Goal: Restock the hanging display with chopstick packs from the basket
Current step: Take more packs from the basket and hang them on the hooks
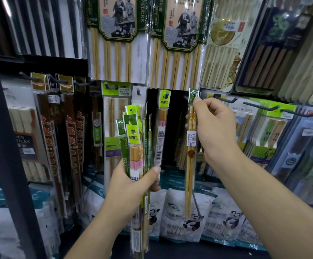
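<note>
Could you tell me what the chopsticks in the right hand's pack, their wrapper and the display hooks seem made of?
Chopsticks: probably bamboo or light wood, pale yellow shafts, printed tops. Wrapper: clear glossy plastic film, judging by its sheen, under a green header that looks like printed card. Hooks: likely dark-coated metal wire, thin, rigid and upturned at the tip.

One head-worn camera faces forward, close to the hanging display (226, 99), its edges seemingly blurred.
</note>
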`<state>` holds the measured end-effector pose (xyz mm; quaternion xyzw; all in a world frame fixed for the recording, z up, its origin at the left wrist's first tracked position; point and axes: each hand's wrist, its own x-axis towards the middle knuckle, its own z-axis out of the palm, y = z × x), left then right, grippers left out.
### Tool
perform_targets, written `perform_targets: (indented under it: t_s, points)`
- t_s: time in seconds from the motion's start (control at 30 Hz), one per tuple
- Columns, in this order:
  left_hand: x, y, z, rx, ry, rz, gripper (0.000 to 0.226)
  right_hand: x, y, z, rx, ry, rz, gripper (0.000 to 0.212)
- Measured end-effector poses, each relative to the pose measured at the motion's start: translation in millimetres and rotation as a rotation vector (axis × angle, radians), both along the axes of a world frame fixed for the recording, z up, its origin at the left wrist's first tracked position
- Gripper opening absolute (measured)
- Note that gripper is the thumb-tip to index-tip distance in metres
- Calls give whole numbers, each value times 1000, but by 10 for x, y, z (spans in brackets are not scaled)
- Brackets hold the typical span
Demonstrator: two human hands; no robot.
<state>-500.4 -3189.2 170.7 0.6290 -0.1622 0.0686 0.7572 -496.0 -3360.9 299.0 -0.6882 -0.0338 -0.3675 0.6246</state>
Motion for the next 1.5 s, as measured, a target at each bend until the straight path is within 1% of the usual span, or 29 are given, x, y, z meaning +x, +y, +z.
perform_targets:
  t_s: [0.17,0.3,0.43,0.63,0.8,1.0,1.1,1.27,1.33,1.43,1.5]
  points:
    - [10,6,-14,4,1,1,19,23,-5,-42,-44,-19,-28,30]
    - [-4,2,7,-16,0,-3,33,36,-19,-87,-66,-33,-36,29]
    - [-3,-7,-3,-28,3,-15,22,37,-20,-91,-82,-48,-39,28]
    - [-16,-8,7,-35,8,-17,39,48,-8,-67,-122,-64,-76,28]
    - [-13,-18,5,-40,-2,-33,17,56,-22,-88,-137,-32,-122,28]
    - [-25,-16,11,-41,3,-30,21,190,-27,-122,-139,15,-159,31]
    - [-25,-24,11,-48,8,-29,18,335,-20,-138,-139,50,-184,36]
    - [-13,-7,27,-37,9,-19,16,500,-9,-204,-110,89,-199,36]
    - [-6,10,38,-26,4,-10,18,466,-2,-254,-89,101,-212,32]
    - [-5,37,57,-27,-16,7,20,282,39,-322,-67,103,-241,21]
    - [-8,50,64,-24,-20,9,20,119,114,-359,-84,110,-157,17]
